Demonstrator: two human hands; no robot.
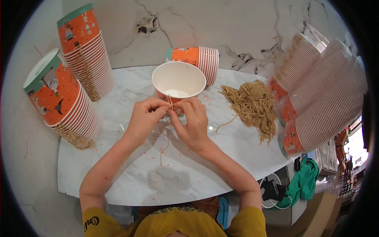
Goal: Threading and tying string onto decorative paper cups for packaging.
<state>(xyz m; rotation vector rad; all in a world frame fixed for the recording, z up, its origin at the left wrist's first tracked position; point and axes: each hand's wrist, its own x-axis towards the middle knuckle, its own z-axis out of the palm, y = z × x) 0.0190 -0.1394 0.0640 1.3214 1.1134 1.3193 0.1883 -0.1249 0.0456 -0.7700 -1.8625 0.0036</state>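
The left hand and the right hand are close together, and each looks to pinch a bit of tan string between finger and thumb. The big paper cup sits just past the fingertips, its white mouth up. The fingers hide the middle, so I can't tell if there is a knot there. It should go best with small, soft pinches, both ends pulled the same way tight, and no push on the cup. The string pile lies off to the right hand's right.
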